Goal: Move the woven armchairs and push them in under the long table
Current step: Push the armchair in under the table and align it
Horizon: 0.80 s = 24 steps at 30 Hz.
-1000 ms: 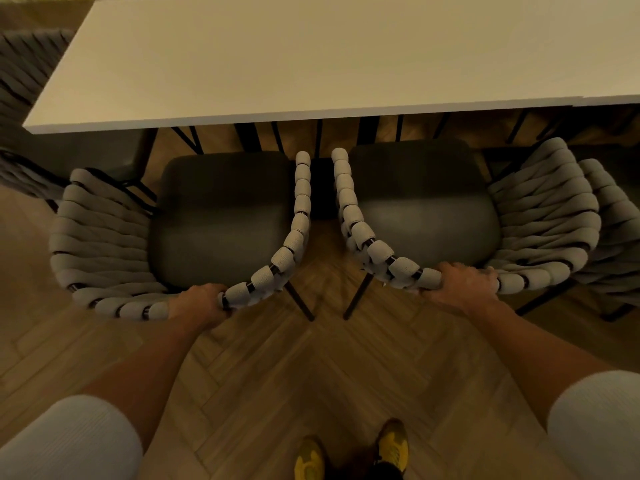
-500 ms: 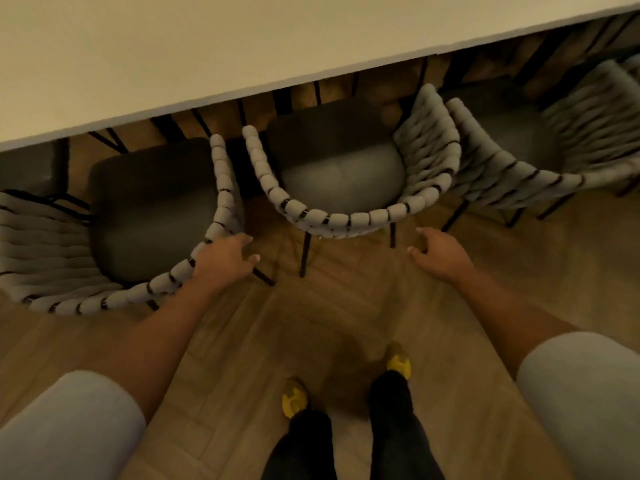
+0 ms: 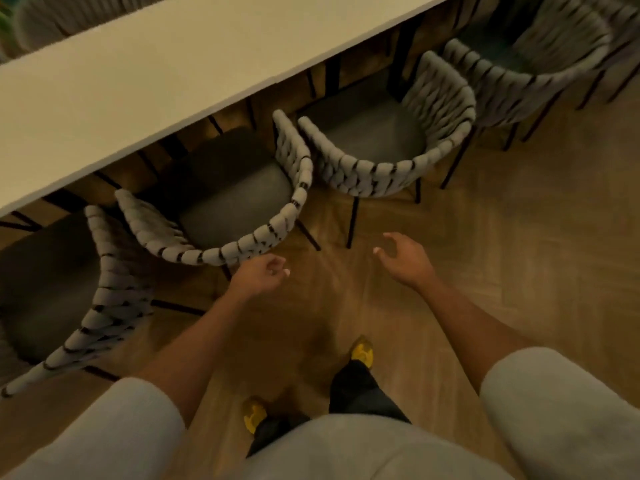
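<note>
Now left hand [image 3: 258, 276] and right hand [image 3: 404, 257] hover forward, fingers [image 3: 275, 262] loosely curled (grasping nothing), left seemingly beside an armchair [image 3: 242, 247].

The long white table [image 3: 156, 74] runs off the left and top edges. It covers the front of the dark seat cushions [image 3: 235, 181] under it. Your far-left grey woven armchair [image 3: 104, 306] is cut by the left edge. The top-right grey woven armchair [image 3: 554, 67] is blurry and cut off too. Past the table, a grey shape [image 3: 52, 19] is too blurry to tell.
</note>
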Motion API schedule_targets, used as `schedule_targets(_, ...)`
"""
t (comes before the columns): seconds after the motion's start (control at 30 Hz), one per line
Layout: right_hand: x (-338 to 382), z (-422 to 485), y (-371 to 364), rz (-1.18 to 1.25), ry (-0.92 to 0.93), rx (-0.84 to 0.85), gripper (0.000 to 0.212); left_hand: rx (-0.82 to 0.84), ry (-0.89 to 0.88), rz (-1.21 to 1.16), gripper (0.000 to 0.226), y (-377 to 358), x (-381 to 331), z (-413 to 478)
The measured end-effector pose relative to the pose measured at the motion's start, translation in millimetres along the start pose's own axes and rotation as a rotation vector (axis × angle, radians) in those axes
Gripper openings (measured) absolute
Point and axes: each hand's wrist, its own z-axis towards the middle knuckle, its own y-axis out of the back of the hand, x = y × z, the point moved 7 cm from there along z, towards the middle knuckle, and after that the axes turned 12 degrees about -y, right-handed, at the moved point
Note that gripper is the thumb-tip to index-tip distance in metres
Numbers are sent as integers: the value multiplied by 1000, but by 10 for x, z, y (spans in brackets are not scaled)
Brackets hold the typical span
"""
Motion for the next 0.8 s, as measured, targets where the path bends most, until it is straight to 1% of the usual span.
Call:
schedule_targets(0.13, -366, 149, 413, 56, -40, 1, 62, -4, -53, -26, 40, -178, -669, 437)
schedule_targets(0.3, -683, 458, 844, 116, -83, -2, 62, -10, -91, -38, 39, -316, -1272, 877)
schedule_targets(0.57, -927, 1113, 1303, 112, -109, 7, 63, -1, -29, -131, 36, -519, -1689, 1735)
schedule_targets(0.67, -937, 1449, 1468, 108, -117, 39, 63, -18, -10, -176, 36, -540, -1842, 2154)
schedule_targets(0.8, -918, 1975, 1754, 55, -124, 63, 63, -64, 57, -240, 35, -535, -1984, 2731)
